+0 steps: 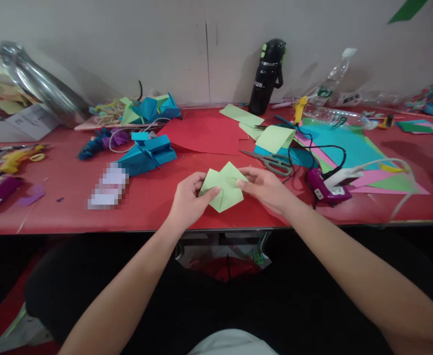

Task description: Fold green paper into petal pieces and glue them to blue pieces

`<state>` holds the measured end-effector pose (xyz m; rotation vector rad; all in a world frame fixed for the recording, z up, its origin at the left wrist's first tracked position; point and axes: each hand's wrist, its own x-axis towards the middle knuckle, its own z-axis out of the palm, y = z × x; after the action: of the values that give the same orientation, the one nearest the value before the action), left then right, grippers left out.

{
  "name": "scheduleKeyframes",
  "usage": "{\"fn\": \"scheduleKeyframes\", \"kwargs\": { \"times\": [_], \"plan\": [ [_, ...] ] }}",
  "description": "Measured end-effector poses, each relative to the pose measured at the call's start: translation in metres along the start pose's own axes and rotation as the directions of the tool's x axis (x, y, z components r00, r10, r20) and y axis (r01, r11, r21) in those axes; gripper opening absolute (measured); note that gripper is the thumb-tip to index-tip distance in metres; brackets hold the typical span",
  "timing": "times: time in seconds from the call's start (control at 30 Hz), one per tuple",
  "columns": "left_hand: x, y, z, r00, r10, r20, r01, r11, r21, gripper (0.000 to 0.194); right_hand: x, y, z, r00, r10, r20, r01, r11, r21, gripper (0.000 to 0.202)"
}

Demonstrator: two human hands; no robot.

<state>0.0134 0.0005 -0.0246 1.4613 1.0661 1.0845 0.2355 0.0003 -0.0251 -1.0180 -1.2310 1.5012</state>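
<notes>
A folded piece of pale green paper (pixel 228 190) is held up over the front part of the red table, with creases and two peaks along its top. My left hand (pixel 189 199) grips its left side, thumb on the front and fingers behind. On the right side, my right hand (pixel 266 188) pinches the same paper between thumb and fingers. The fingers behind the paper are partly hidden. Grey-handled scissors (pixel 275 162) lie just beyond my right hand. A folded blue paper piece (pixel 149 153) rests beyond my left hand.
Red paper (pixel 205 132) lies behind my hands. A purple power strip (pixel 325 187) with cables sits at right, near coloured sheets (pixel 349 148). A black bottle (pixel 267 76) and a plastic bottle (pixel 334 74) stand at the back. A steel jug (pixel 42 81) leans left; glue guns lie about.
</notes>
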Motion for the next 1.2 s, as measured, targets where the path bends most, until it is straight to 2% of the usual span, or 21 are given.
{"fn": "scheduleKeyframes", "kwargs": {
  "times": [0.1,0.23,0.43,0.5,0.6,0.63,0.7,0.8,0.9,0.97,1.2],
  "plan": [
    [-0.001,0.003,0.002,0.999,-0.042,0.023,0.042,0.999,-0.003,0.032,0.0,0.003,0.006,0.999,-0.027,-0.042,0.024,0.998,-0.061,0.036],
    [0.0,0.007,-0.001,0.99,-0.133,0.038,0.135,0.988,-0.068,0.032,0.0,0.0,0.003,0.995,-0.055,-0.089,0.041,0.988,-0.151,0.035],
    [0.001,0.009,-0.007,0.955,-0.242,0.171,0.272,0.946,-0.176,0.035,-0.001,-0.011,-0.005,1.0,-0.028,0.011,0.029,0.983,-0.183,0.037],
    [0.001,0.011,-0.009,0.94,-0.267,0.214,0.297,0.946,-0.127,0.034,-0.001,-0.01,-0.008,0.999,-0.022,0.027,0.027,0.978,-0.207,0.037],
    [0.0,0.015,-0.012,0.903,-0.316,0.292,0.316,0.947,0.049,0.035,0.003,-0.005,-0.017,0.995,0.017,0.1,0.008,0.971,-0.24,0.032],
    [-0.001,0.015,-0.013,0.901,-0.323,0.29,0.301,0.946,0.121,0.038,0.005,-0.003,-0.02,0.99,0.025,0.136,0.012,0.963,-0.268,0.029],
    [-0.001,0.013,-0.012,0.932,-0.281,0.23,0.22,0.941,0.259,0.046,0.008,0.0,-0.024,0.982,0.008,0.189,0.065,0.924,-0.378,0.025],
    [0.002,0.006,-0.01,0.984,-0.102,0.144,0.035,0.912,0.408,0.055,0.011,0.003,-0.022,0.973,-0.075,0.219,0.186,0.815,-0.549,0.024],
    [0.005,-0.001,-0.008,0.983,0.04,0.178,-0.125,0.859,0.496,0.055,0.012,0.007,-0.014,0.965,-0.179,0.194,0.262,0.741,-0.618,0.029],
    [0.008,-0.003,-0.008,0.976,0.09,0.2,-0.188,0.812,0.552,0.053,0.013,0.01,-0.01,0.956,-0.239,0.17,0.291,0.708,-0.643,0.032],
    [0.01,-0.004,-0.01,0.964,0.109,0.244,-0.246,0.718,0.651,0.051,0.012,0.014,-0.011,0.918,-0.349,0.188,0.359,0.531,-0.768,0.026]
  ]
}}
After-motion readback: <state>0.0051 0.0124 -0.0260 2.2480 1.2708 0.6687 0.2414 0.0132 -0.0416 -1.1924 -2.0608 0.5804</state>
